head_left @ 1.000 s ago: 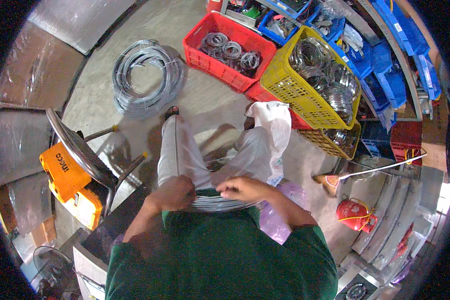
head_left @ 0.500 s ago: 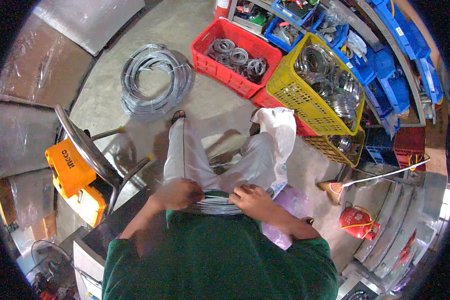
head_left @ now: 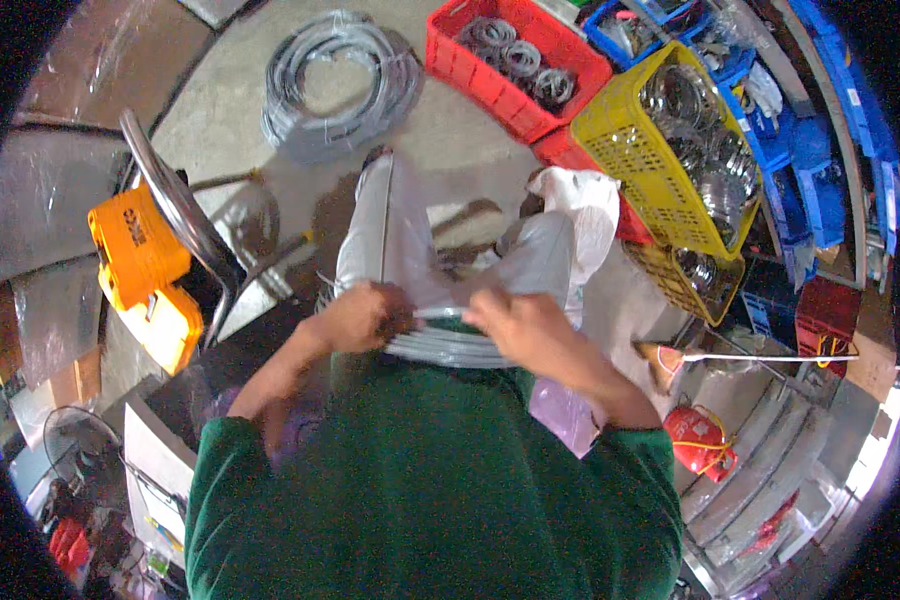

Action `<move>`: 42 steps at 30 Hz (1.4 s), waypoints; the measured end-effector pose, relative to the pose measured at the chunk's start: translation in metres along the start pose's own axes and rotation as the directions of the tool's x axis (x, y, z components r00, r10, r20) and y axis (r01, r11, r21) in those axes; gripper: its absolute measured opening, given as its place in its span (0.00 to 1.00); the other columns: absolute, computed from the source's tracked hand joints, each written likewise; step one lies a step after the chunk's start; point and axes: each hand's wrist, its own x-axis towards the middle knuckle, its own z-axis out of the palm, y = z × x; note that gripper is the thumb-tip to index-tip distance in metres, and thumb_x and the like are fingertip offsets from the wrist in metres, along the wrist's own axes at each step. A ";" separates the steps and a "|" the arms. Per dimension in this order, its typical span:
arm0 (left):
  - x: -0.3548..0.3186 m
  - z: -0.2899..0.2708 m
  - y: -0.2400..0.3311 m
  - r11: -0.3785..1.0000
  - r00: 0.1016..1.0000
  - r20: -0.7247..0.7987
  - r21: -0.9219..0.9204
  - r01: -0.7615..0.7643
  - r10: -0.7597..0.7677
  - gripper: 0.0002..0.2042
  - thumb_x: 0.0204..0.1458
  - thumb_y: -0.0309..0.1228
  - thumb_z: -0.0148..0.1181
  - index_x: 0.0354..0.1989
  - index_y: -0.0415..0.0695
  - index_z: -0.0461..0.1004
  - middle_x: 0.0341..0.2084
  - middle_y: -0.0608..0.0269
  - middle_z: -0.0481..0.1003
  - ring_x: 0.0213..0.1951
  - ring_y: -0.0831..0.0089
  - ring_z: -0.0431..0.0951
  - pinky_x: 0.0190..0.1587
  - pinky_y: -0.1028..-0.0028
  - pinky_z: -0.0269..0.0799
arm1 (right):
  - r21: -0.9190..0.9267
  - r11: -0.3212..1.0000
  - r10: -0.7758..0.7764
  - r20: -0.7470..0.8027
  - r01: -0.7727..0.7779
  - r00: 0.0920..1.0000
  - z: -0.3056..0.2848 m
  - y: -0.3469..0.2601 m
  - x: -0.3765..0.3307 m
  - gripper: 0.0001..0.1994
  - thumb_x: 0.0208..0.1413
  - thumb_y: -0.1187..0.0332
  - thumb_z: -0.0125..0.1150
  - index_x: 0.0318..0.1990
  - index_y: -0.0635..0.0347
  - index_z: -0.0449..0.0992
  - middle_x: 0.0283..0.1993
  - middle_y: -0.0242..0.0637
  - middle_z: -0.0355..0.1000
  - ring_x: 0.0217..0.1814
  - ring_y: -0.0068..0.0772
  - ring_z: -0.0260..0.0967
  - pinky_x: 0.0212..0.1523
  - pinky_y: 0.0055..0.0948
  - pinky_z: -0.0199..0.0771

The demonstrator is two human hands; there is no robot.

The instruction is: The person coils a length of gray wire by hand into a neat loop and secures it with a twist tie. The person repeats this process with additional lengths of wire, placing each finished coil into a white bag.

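On my lap rests a coil of silvery wire (head_left: 445, 347), its near strands lying against my dark green shirt. My left hand (head_left: 372, 313) is closed at the coil's left side. At its right side my right hand (head_left: 510, 318) is closed too, slightly blurred. A pale strand or tie runs between the two hands along the coil's upper edge. The fingertips are too smeared to show exactly how they pinch it. A white plastic bag (head_left: 585, 215) lies by my right knee.
Ahead on the floor lies a larger wire coil (head_left: 330, 85). A red crate (head_left: 490, 85) and a yellow crate (head_left: 635, 150) hold small wire coils. Orange cases (head_left: 145, 250) sit on a metal-framed chair at left. A broom (head_left: 665, 362) and a red gas cylinder (head_left: 700, 440) are at right.
My head view has tilted, so the surroundings sit differently in the picture. Both hands stay at the coil; the right hand has lifted slightly and its fingers have shifted.
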 end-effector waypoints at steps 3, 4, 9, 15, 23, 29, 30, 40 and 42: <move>-0.007 -0.003 0.008 0.983 0.990 -0.034 0.122 0.137 -0.133 0.07 0.52 0.30 0.58 0.32 0.39 0.76 0.28 0.50 0.75 0.35 0.50 0.77 0.38 0.57 0.73 | 0.115 0.993 -0.016 -0.124 0.030 0.992 -0.009 0.008 0.008 0.12 0.61 0.59 0.57 0.38 0.59 0.71 0.31 0.48 0.73 0.34 0.52 0.75 0.34 0.47 0.74; -0.007 -0.005 0.013 0.984 0.988 -0.068 0.100 0.145 -0.139 0.07 0.53 0.31 0.58 0.32 0.39 0.76 0.28 0.50 0.75 0.35 0.50 0.77 0.38 0.56 0.73 | 0.142 0.989 -0.028 -0.077 0.039 0.997 -0.007 0.007 0.010 0.12 0.61 0.59 0.57 0.39 0.60 0.72 0.32 0.49 0.73 0.36 0.53 0.74 0.36 0.47 0.73; 0.009 -0.022 0.050 0.973 0.971 -0.090 0.050 0.225 -0.220 0.13 0.58 0.36 0.57 0.31 0.37 0.76 0.26 0.49 0.74 0.32 0.50 0.77 0.36 0.58 0.71 | 0.290 0.954 -0.080 -0.004 0.078 0.997 0.004 -0.002 0.018 0.15 0.63 0.58 0.54 0.44 0.62 0.72 0.34 0.49 0.72 0.42 0.56 0.72 0.43 0.45 0.71; 0.024 -0.066 0.092 0.962 0.943 -0.252 -0.218 0.165 -0.218 0.12 0.58 0.36 0.59 0.35 0.36 0.76 0.28 0.49 0.76 0.31 0.56 0.78 0.35 0.63 0.70 | 0.543 0.835 -0.064 -0.053 0.082 0.997 -0.066 -0.013 0.005 0.13 0.61 0.58 0.58 0.37 0.60 0.75 0.27 0.42 0.72 0.32 0.43 0.73 0.34 0.37 0.70; -0.041 -0.094 0.011 0.674 0.863 -0.233 -0.722 0.155 -0.448 0.23 0.62 0.50 0.51 0.39 0.37 0.75 0.30 0.64 0.74 0.35 0.73 0.71 0.41 0.71 0.67 | -0.172 0.954 -0.250 -0.909 0.245 0.335 -0.213 -0.031 0.003 0.08 0.59 0.68 0.61 0.34 0.64 0.81 0.33 0.38 0.78 0.32 0.27 0.73 0.34 0.26 0.73; -0.085 -0.096 -0.030 0.634 0.589 -0.463 -0.765 0.111 -0.662 0.22 0.63 0.49 0.50 0.28 0.41 0.72 0.22 0.69 0.68 0.25 0.78 0.64 0.29 0.77 0.59 | -0.211 0.974 -0.225 -0.932 0.080 0.286 -0.249 0.007 0.020 0.09 0.61 0.68 0.56 0.36 0.62 0.80 0.33 0.36 0.78 0.35 0.25 0.74 0.36 0.22 0.72; -0.081 -0.100 -0.026 0.676 0.502 -0.554 -0.731 0.088 -0.664 0.21 0.63 0.48 0.50 0.27 0.42 0.72 0.21 0.69 0.67 0.23 0.80 0.63 0.27 0.77 0.57 | -0.246 0.966 -0.259 -0.882 0.085 0.393 -0.243 0.023 0.030 0.10 0.63 0.65 0.56 0.38 0.62 0.80 0.34 0.34 0.78 0.35 0.23 0.73 0.37 0.22 0.70; -0.032 -0.182 0.118 0.795 0.213 -0.870 0.492 0.354 0.444 0.11 0.54 0.37 0.65 0.29 0.40 0.80 0.20 0.65 0.77 0.24 0.77 0.74 0.26 0.77 0.66 | 0.912 0.398 0.554 -0.149 -0.103 0.819 -0.126 0.121 0.074 0.21 0.66 0.53 0.50 0.55 0.62 0.70 0.47 0.41 0.74 0.48 0.35 0.72 0.50 0.36 0.69; -0.008 -0.180 0.134 0.673 0.391 -0.752 0.655 0.345 0.531 0.17 0.47 0.46 0.68 0.27 0.42 0.80 0.21 0.65 0.77 0.22 0.72 0.74 0.25 0.74 0.67 | 0.771 0.630 0.433 -0.449 0.093 0.782 -0.137 0.096 0.062 0.26 0.65 0.52 0.49 0.61 0.64 0.66 0.53 0.44 0.73 0.56 0.37 0.70 0.58 0.39 0.67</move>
